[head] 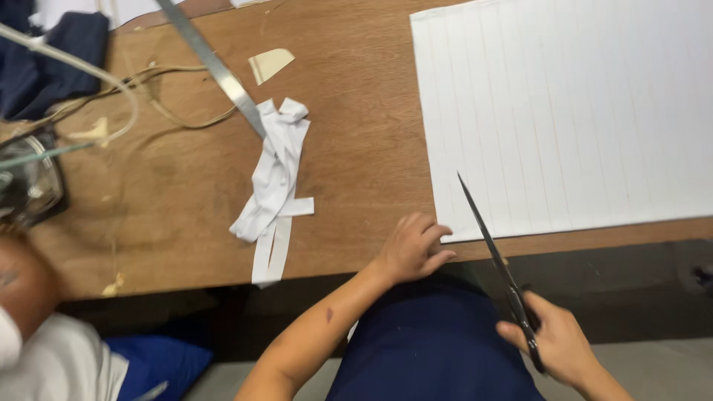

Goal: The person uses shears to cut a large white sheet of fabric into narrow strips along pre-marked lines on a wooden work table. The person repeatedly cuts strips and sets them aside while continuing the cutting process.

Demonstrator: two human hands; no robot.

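The right hand [561,341] has its grip closed through the handles of long black scissors [496,261], blades nearly together and tip lying over the near left corner of the lined white sheet [564,111]. The left hand [412,249] rests flat at that corner on the counter [356,171], fingers loosely curled, holding nothing. To the left lies a heap of cut white strips [273,186], with a metal ruler [212,63] beyond it. With little pinning the sheet, I'd judge it could slide and the cut stray off its line; the left fingers sit near the blades.
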